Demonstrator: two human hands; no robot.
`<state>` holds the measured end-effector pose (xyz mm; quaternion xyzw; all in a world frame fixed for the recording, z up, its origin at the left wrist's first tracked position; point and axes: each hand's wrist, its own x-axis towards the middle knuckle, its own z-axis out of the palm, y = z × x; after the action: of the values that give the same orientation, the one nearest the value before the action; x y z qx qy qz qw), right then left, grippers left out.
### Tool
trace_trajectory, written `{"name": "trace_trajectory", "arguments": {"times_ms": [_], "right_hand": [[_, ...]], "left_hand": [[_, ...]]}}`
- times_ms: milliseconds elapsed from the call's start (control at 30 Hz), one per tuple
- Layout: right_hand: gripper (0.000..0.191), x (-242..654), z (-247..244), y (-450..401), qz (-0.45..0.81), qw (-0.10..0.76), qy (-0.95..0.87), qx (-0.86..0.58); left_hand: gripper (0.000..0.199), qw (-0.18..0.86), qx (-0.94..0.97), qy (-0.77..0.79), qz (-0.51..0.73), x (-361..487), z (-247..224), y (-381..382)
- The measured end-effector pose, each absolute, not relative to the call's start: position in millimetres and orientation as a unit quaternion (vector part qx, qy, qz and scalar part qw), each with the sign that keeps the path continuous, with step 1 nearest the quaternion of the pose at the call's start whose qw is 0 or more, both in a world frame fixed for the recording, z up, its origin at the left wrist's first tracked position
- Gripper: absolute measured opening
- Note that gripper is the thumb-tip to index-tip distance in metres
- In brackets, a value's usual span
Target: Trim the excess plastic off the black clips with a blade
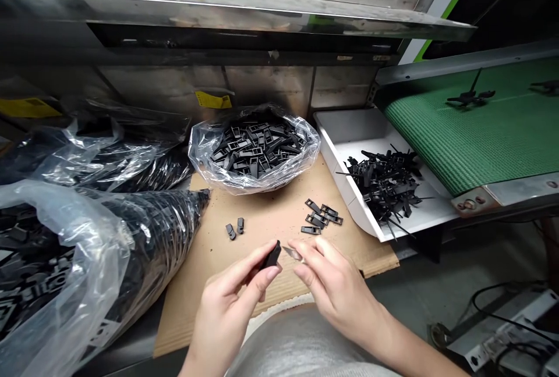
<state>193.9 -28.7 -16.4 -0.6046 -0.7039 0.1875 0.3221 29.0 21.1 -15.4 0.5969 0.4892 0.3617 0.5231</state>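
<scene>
Black part (272,255) over brown cardboard (271,215)

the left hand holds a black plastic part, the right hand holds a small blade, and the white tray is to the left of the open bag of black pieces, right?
Not quite: the head view shows the white tray to the right of the open bag. The left hand does hold a black plastic part, and the right hand a small blade.
</scene>
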Motion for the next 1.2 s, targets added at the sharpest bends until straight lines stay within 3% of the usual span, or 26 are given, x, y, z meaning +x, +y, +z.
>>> {"name": "trace_trajectory", "arguments": {"times_ms": [333, 933, 1200], "right_hand": [[0.027, 184.5, -11.8, -28.6, 0.06, 0.368, -0.718, -0.588], [0.024, 177.3, -4.5, -29.4, 0.014, 0.35, -0.716, -0.604], [0.024, 217.1, -10.4, -13.1, -0.049, 0.405, -0.621, -0.669]], "left_hand": [[0.032, 0.431, 0.663, 0.487, 0.371, 25.7, -11.9, 16.9], [0.031, 0.397, 0.684, 0.466, 0.397, 29.9, -0.5, 13.3], [0.03, 0.402, 0.694, 0.458, 0.384, 25.3, -5.3, 9.6]]}}
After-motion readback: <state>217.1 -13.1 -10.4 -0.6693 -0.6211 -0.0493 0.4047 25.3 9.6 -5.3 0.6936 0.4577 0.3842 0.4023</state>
